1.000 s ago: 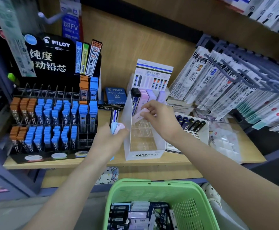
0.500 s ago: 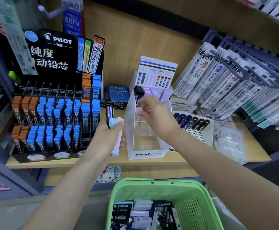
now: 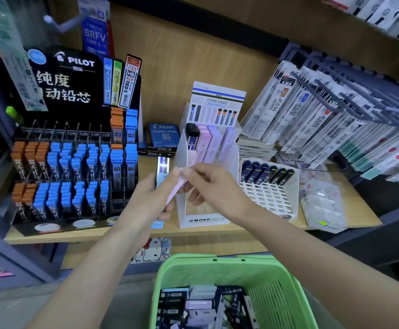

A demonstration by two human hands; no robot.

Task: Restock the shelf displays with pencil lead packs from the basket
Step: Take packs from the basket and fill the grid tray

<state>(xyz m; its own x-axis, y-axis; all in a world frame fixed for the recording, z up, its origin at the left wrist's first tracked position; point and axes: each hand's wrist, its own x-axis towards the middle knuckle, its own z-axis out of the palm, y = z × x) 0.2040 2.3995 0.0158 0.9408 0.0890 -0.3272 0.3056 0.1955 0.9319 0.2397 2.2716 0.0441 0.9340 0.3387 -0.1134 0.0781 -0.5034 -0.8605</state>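
Currently left hand (image 3: 146,200) grips a small fan of lead packs (image 3: 162,170), fingers curled round them. Right hand (image 3: 208,184) pinches the top end of the pink pack (image 3: 175,189) in that fan between thumb and fingertips, just in front of the white MONO display (image 3: 205,219) on the shelf (image 3: 350,210). Green basket (image 3: 217,260) sits below, holding more packs

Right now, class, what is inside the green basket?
The green basket holds a pile of lead packs, black, white and pale purple. Those on top cover any beneath, and the picture's edge cuts off the basket's near end.
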